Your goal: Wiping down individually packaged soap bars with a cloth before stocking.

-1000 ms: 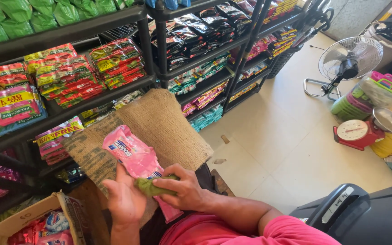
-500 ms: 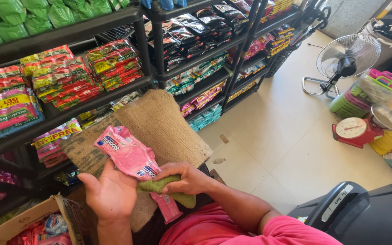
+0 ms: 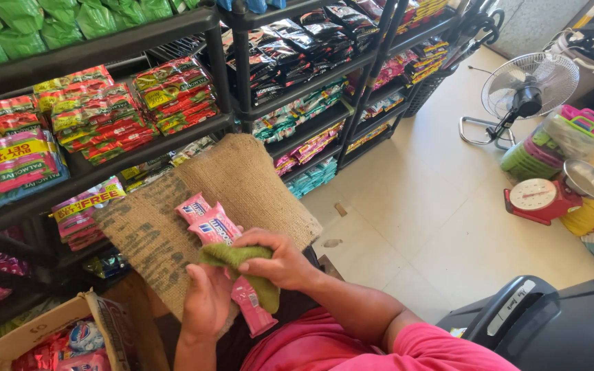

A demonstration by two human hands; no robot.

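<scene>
Single head-worn view: I look steeply down and forward from above my own hands, which sit close at lower centre. The shelves (image 3: pixel 173 103) fill the upper left, near; the tiled floor (image 3: pixel 421 206) recedes to the right, where the fan (image 3: pixel 527 93) stands probably farthest off.

Packet-stacked black shelves (image 3: pixel 146 148), tiled floor (image 3: pixel 421 220)

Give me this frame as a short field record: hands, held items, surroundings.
left hand: holds pink sachet packs from below
right hand: presses green cloth on the packs
under hands: burlap sack
left: black shelving with stacked sachets
lower left: cardboard box of packets
right floor: standing fan, red weighing scale
</scene>
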